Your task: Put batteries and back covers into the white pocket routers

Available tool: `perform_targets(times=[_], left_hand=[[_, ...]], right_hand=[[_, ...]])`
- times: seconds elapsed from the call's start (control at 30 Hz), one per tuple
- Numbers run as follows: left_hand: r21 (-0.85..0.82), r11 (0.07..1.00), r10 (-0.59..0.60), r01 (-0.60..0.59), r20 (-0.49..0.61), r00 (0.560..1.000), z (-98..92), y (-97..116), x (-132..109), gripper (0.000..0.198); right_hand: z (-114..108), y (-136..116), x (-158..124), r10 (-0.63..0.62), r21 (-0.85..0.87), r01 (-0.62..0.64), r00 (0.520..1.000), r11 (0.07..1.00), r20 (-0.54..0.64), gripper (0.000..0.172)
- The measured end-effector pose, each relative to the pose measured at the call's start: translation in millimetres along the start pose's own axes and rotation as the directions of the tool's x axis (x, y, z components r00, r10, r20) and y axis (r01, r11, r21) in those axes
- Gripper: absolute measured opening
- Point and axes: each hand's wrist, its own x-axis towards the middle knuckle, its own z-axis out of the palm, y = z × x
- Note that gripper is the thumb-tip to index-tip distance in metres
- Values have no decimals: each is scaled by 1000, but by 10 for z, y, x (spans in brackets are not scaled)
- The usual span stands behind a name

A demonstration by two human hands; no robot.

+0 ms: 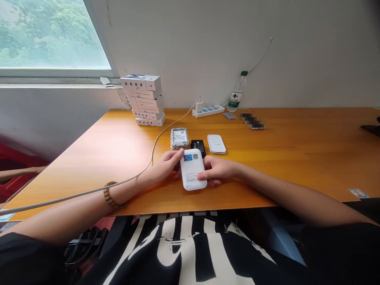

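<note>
Two hands (163, 168) are holding one white pocket Wi-Fi router (191, 176). One wooden table (89, 166) is supporting the following items: one open-backed router (179, 137), one black battery (198, 147), one closed white router (216, 144), one stack of white cartons (147, 99), whose individual count cannot be determined, one power strip (208, 111), one plug-in charger (199, 106), one water bottle (236, 93), one grey card (229, 115) and one pixelated object (252, 121). One bead bracelet (109, 194) is being worn. One white cable (152, 150) is crossing the tabletop, and one window (50, 35) is showing foliage.
</note>
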Motion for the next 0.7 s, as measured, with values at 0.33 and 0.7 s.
perform_targets(times=[0.33,0.7], left_hand=[[160,981,-155,113,284,946,-54,7,-66,56],[131,991,-58,34,185,981,-66,-21,-56,66]], right_hand=[[15,33,15,-59,86,74,984,994,-168,44],[44,15,-5,14,-83,-9,998,997,67,47]])
